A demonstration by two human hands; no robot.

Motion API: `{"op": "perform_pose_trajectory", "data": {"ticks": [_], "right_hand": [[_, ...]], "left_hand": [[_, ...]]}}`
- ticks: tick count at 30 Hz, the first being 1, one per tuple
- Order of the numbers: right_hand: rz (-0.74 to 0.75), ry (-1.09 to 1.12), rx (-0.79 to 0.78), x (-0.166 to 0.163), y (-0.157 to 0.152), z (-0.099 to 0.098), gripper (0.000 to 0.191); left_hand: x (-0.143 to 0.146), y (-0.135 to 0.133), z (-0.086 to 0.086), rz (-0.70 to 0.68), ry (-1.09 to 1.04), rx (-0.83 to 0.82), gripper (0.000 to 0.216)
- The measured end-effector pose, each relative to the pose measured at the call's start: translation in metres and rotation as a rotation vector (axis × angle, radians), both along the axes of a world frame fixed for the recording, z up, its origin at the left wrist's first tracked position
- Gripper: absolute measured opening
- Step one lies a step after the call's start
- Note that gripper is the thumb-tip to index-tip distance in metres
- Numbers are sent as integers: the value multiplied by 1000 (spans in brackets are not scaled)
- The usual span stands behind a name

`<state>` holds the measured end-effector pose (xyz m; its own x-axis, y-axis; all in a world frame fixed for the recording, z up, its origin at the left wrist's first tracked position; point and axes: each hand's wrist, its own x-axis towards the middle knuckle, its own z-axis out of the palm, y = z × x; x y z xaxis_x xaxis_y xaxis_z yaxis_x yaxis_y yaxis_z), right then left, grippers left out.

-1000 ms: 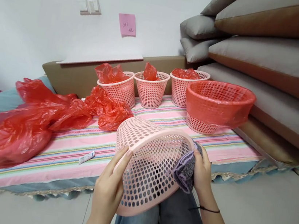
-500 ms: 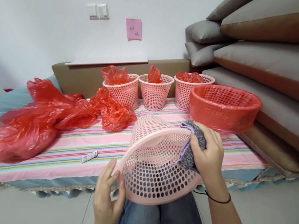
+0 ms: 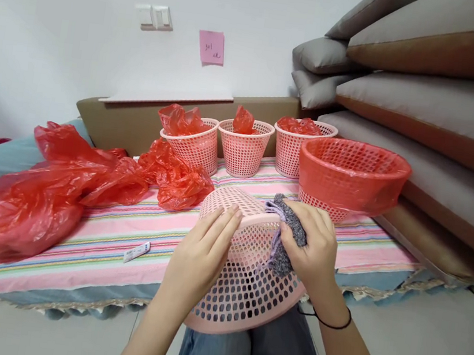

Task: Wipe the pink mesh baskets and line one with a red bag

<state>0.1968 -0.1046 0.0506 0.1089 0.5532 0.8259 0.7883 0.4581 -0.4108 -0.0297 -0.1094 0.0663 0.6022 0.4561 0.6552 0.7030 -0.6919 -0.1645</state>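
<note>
A pink perforated plastic basket lies tilted above my knees, its wide mouth facing me. My left hand grips the rim at the upper left, fingers laid over the outside wall; the thumb is hidden. In my right hand is a grey cloth with a lilac edge, folded over the rim at the upper right and pressed against it.
Three pink baskets with red bags inside stand along the back. At right, a basket wrapped in a red bag stands beside stacked cushions. Crumpled red bags and a small white packet lie on the striped cloth.
My left hand has moved up from the basket's lower left side onto its upper rim. The right hand with the cloth has shifted slightly left, and the basket has turned a little.
</note>
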Motion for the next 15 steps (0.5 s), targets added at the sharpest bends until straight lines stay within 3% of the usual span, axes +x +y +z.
{"op": "perform_pose_trajectory", "data": {"ticks": [3,6,9,12,15], "right_hand": [[-42,115,5,2,0,-17,33],[-118,341,-47,4,-6,-46,36],[-185,594,-128,6,-12,-68,41],[-190,641,-143,4,-9,-61,40],[-151,396,-52,-9,0,-29,36]], "left_hand": [[-5,-7,-6,11,-80,-69,84],[-13,-15,-8,34,-135,-131,96],[-18,-18,-9,14,-180,-152,95],[-18,-17,-8,-4,-208,-180,87],[-13,-13,-7,-7,-197,-193,83]]}}
